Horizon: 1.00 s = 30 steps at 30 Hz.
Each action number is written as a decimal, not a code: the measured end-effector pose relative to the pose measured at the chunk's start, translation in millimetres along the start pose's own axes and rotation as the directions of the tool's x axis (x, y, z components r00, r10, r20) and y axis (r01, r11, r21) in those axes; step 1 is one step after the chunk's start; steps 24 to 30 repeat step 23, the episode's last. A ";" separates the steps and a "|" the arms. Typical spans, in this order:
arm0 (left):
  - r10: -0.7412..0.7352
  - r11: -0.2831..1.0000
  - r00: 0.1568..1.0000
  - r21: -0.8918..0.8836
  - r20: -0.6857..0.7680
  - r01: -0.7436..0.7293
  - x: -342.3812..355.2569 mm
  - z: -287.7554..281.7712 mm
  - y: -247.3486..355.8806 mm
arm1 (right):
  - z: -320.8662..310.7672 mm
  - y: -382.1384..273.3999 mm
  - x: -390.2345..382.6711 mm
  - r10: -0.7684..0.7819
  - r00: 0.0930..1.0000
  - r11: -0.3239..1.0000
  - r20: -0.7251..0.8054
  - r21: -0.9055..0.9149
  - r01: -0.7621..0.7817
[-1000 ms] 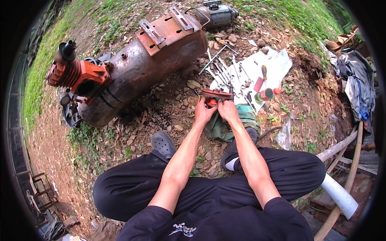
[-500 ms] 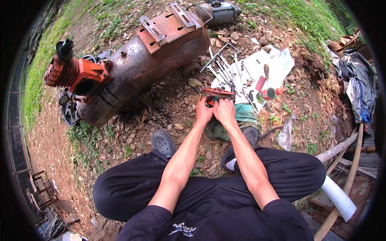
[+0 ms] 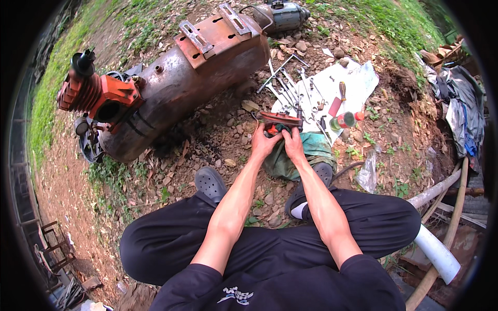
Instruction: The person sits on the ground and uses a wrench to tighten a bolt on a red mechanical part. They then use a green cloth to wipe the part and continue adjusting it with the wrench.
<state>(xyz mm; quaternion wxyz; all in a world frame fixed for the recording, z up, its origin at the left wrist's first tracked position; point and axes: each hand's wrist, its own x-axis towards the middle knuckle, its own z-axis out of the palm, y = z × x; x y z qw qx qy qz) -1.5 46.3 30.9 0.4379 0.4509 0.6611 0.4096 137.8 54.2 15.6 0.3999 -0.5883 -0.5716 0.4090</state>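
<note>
A red pulley wheel [image 3: 280, 119] stands edge-on between my hands, above a crumpled green cloth [image 3: 316, 147] on the ground. My left hand [image 3: 262, 143] grips the wheel's near left side, thumb pointing inward. On the right, my right hand [image 3: 293, 145] has its thumb and fingers closed at the wheel's near side. A bit of dark green rag and a red part of the wheel show between the thumbs; the fingertips are partly hidden. Several wrenches [image 3: 288, 89] lie just beyond on a white sheet [image 3: 361, 79].
A rusty compressor tank [image 3: 171, 88] with a red finned pump head [image 3: 116, 98] lies at the left. A screwdriver [image 3: 343, 90], a red flat piece [image 3: 335, 107] and a red-capped clear bottle [image 3: 342, 122] are at the sheet. Clear plastic [image 3: 367, 173] lies nearer me.
My right hand has shifted slightly, its fingers drawing back from the middle of the wheel, so more of the red part and rag shows. The left hand stays at the wheel.
</note>
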 end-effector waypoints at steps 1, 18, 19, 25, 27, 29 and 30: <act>0.004 1.000 1.000 -0.014 0.006 -0.004 -0.2 -1.5 -0.4 | -0.8 2.3 -0.6 0.009 1.000 1.000 0.001 0.014 -0.009; -0.028 1.000 0.997 -0.008 0.073 0.029 -0.1 2.8 1.0 | 4.6 -13.0 2.0 0.365 0.896 0.917 -0.253 -0.067 -0.393; -0.038 0.999 0.996 -0.010 0.076 0.039 -0.4 1.9 -0.7 | 2.7 -13.4 3.6 0.407 0.882 0.900 -0.239 -0.062 -0.432; -0.029 0.999 0.997 -0.032 0.076 0.032 2.5 2.1 -11.2 | 1.2 0.4 15.9 0.501 0.846 0.864 -0.185 0.054 -0.500; -0.029 0.999 0.997 -0.032 0.076 0.032 2.5 2.1 -11.2 | 1.2 0.4 15.9 0.501 0.846 0.864 -0.185 0.054 -0.500; -0.029 0.999 0.997 -0.032 0.076 0.032 2.5 2.1 -11.2 | 1.2 0.4 15.9 0.501 0.846 0.864 -0.185 0.054 -0.500; -0.029 0.999 0.997 -0.032 0.076 0.032 2.5 2.1 -11.2 | 1.2 0.4 15.9 0.501 0.846 0.864 -0.185 0.054 -0.500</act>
